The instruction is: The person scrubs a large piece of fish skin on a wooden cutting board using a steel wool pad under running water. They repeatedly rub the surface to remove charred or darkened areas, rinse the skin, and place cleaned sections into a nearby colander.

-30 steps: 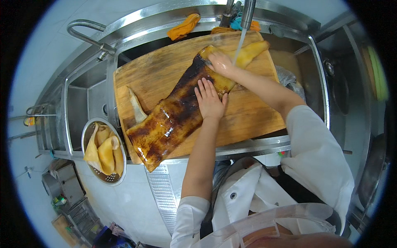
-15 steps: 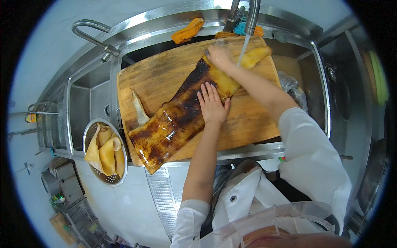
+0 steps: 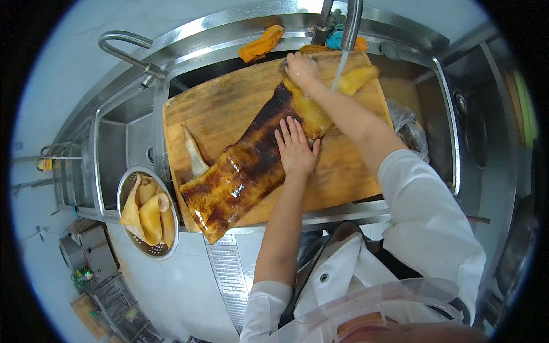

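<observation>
A long sheet of scorched pork skin (image 3: 231, 171) lies slantwise across a wooden board (image 3: 217, 111). It is dark brown and wet on most of its length and pale yellow toward its far right end. My left hand (image 3: 297, 150) presses flat on the dark middle of the skin with its fingers apart. Just past the skin's upper edge, my right hand (image 3: 301, 70) is closed; a small dark bit shows at its fingertips, but what it grips is hidden. A thin pale strip (image 3: 196, 154) lies on the board beside the skin's left part.
Water runs from a faucet (image 3: 353, 26) onto the board's far right. The board rests across a steel sink (image 3: 452, 131) with a plastic bag (image 3: 409, 126) in it. At left, a perforated bowl (image 3: 121, 191) holds yellow skin pieces. An orange cloth (image 3: 261, 44) lies on the back rim.
My right hand has moved slightly away from me, from the skin's upper edge toward the board's far edge. My left hand stays on the skin. The whole view has shifted a little.
</observation>
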Demonstrator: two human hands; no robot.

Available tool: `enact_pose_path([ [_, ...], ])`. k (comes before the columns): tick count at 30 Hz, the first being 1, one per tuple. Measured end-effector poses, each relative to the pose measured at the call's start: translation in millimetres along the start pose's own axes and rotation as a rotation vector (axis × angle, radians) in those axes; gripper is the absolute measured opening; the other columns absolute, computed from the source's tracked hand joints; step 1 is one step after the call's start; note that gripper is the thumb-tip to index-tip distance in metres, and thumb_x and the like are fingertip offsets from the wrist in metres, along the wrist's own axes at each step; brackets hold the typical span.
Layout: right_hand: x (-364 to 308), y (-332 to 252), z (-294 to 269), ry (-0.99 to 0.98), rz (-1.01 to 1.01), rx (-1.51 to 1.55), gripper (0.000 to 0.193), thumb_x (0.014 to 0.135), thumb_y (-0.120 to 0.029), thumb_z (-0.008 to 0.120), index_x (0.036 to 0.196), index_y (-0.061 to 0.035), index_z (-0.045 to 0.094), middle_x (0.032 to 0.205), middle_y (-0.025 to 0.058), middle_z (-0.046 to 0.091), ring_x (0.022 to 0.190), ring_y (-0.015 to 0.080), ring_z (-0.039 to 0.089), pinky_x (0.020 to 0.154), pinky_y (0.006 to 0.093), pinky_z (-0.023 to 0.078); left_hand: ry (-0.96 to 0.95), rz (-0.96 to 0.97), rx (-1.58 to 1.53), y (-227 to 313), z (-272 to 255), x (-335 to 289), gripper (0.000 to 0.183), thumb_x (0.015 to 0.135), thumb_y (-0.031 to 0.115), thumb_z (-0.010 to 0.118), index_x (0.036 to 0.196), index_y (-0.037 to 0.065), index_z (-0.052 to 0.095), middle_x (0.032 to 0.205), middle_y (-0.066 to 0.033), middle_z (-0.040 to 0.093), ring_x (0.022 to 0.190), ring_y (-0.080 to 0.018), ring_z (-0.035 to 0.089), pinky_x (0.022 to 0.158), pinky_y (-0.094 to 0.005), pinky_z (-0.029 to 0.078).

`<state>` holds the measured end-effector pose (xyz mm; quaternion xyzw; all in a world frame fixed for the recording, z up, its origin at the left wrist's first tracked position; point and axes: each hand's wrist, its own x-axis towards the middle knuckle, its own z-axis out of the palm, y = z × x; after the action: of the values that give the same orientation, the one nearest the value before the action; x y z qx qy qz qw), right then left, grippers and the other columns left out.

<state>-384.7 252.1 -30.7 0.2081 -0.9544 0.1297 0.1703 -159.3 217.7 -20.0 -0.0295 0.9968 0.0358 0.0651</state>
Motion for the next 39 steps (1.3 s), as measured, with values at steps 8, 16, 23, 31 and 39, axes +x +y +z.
enact_pose_path([
  [8,-59.5,-87.3,5.2,-0.007,-0.448,0.061,0.019,0.069,-0.022,0.063,0.084,-0.0110,0.062,0.088,0.0080,0.058,0.084,0.0264,0.058,0.062,0.0371,0.049,-0.142,-0.002,0.036,-3.6,-12.2,-1.8,0.071,0.091,0.051,0.021,0.139,-0.001,0.016,0.147,-0.0155,0.009,0.137,-0.0308,0.003,0.110,-0.0438,0.002],
  [16,-8.4,-19.1,-7.0,-0.211,-0.099,0.015,0.030,0.072,-0.031,0.064,0.093,-0.0099,0.059,0.095,0.0111,0.058,0.087,0.0283,0.059,0.067,0.0403,0.050,0.138,0.066,-0.107,-5.3,8.5,4.4,0.075,0.089,0.052,0.030,0.139,-0.002,0.017,0.146,-0.0168,0.013,0.136,-0.0294,0.006,0.110,-0.0405,0.003],
  [23,-59.0,-88.0,-9.2,-0.240,-0.302,0.123,0.028,0.070,-0.026,0.065,0.091,-0.0095,0.059,0.089,0.0120,0.059,0.083,0.0309,0.059,0.068,0.0409,0.049,0.037,-0.183,-0.026,-21.3,-3.9,-16.3,0.098,0.079,0.069,0.035,0.137,-0.007,0.017,0.145,-0.0216,0.014,0.135,-0.0356,0.007,0.109,-0.0449,0.002],
  [31,-37.5,-59.1,-1.1,-0.473,0.086,0.142,0.035,0.075,-0.035,0.062,0.098,-0.0085,0.058,0.099,0.0134,0.058,0.085,0.0296,0.061,0.065,0.0422,0.050,-0.001,-0.196,0.020,-54.6,-3.8,-13.5,0.103,0.076,0.074,0.033,0.138,-0.006,0.015,0.146,-0.0217,0.010,0.136,-0.0326,0.003,0.109,-0.0438,0.001],
  [39,-32.5,-46.0,-5.1,-0.352,-0.022,0.044,0.031,0.072,-0.025,0.065,0.099,-0.0120,0.058,0.097,0.0113,0.058,0.087,0.0290,0.059,0.067,0.0397,0.050,0.074,-0.190,0.018,-56.5,2.2,-15.8,0.106,0.075,0.075,0.033,0.137,-0.009,0.015,0.145,-0.0228,0.010,0.136,-0.0327,0.006,0.110,-0.0402,0.004],
])
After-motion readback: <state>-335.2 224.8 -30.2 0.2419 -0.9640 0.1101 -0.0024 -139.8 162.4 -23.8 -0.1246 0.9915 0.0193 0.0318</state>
